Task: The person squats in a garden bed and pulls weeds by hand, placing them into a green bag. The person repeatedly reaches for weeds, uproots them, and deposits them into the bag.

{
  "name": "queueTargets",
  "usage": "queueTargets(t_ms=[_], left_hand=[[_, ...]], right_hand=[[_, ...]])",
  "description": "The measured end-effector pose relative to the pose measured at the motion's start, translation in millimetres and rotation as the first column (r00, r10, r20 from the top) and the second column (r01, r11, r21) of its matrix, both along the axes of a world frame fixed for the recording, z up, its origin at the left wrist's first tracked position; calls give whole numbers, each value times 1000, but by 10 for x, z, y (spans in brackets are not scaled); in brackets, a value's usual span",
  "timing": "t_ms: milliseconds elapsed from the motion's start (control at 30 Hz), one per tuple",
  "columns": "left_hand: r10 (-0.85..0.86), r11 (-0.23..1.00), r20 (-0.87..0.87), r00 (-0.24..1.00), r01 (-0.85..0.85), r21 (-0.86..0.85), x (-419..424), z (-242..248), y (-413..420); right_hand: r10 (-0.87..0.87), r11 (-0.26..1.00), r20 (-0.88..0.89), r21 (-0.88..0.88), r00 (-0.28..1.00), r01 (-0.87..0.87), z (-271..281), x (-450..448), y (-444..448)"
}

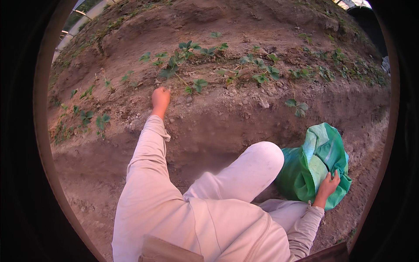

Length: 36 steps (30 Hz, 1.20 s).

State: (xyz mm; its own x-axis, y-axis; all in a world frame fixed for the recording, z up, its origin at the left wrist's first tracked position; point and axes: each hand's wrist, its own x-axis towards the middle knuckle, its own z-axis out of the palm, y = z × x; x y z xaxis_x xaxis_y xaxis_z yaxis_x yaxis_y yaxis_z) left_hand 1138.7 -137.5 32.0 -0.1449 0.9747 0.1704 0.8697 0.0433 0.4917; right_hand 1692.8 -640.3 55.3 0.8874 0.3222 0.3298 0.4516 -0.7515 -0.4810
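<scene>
My left hand [161, 98] reaches over the raised soil bed [209, 108], its fingers curled down close to the ground. Whatever may be between those fingers is hidden. Just beyond it grows a leafy plant, apparently a strawberry plant [169, 68], and a smaller sprig [199, 85] stands to the right. At the lower right, a green woven sack [294, 173] slumps beside my bent knee, its mouth loosely folded. Against the fabric near that mouth rests my right hand [328, 185], fingers slightly spread. I cannot tell whether it grips the cloth.
More low plants [262, 68] run along the bed to the right, with others [85, 118] to the left. Stones and clods [263, 103] dot the bed's edge. My bent leg [242, 173] lies between my arms. A dark object [366, 29] stands at the upper right.
</scene>
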Motion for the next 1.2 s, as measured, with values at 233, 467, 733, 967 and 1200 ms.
queueTargets(t_ms=[233, 467, 733, 967, 1200], left_hand=[[23, 942, 701, 713, 220, -254, 481, -53, 323], [17, 939, 581, 814, 186, -289, 501, -179, 531], [-57, 996, -116, 992, 49, -75, 550, -249, 283], [-130, 991, -68, 989, 127, -47, 497, -256, 289], [37, 912, 339, 940, 107, -396, 480, -262, 458]], right_hand=[[-1, 999, -5, -42, 1000, 1, -81, 1, 27], [2, 999, -7, -50, 1000, -2, -155, 65, -181], [19, 1000, -24, -24, 1000, -19, -170, 62, -135], [43, 999, -24, -12, 999, -43, -162, 47, -134], [68, 997, -11, -37, 998, -68, -114, -15, -59]])
